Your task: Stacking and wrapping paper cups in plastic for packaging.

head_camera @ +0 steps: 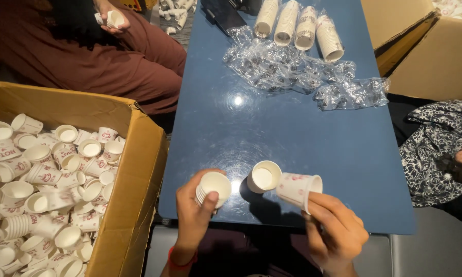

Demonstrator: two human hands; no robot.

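My left hand fingers wrap a short stack of paper cups mouth-up for nesting, while my right hand fingers pinch a tilted cup beside a loose cup on the bench.

Well to the left of the grip stands an open cardboard box heaped with loose white paper cups. Far beyond the grip, at the far end of the blue table, lie four wrapped sleeves of stacked cups, with crumpled clear plastic wrappers just nearer. Up and left sits a person in dark red. To the right lies a black-and-white patterned cloth, another cardboard box beyond it.
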